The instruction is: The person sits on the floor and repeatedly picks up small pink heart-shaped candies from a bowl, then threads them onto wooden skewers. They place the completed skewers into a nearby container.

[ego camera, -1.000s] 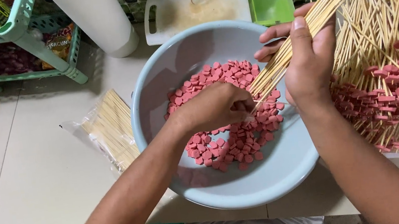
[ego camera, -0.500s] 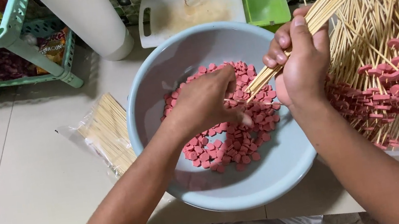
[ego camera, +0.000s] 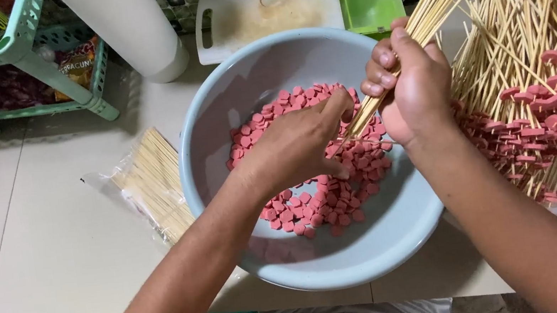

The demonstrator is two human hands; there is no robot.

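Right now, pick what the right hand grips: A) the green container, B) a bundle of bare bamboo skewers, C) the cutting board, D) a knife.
B: the right hand is closed around a bundle of bare bamboo skewers over the blue bowl, beside the left hand.

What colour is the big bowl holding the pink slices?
The bowl is pale blue-grey, plain with no pattern; the head view shows it, the only view here.

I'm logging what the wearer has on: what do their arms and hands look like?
Both forearms are bare, with no sleeves in view. The left hand and right hand carry no gloves, rings, watch or bracelets. Fingernails are short and unpainted.
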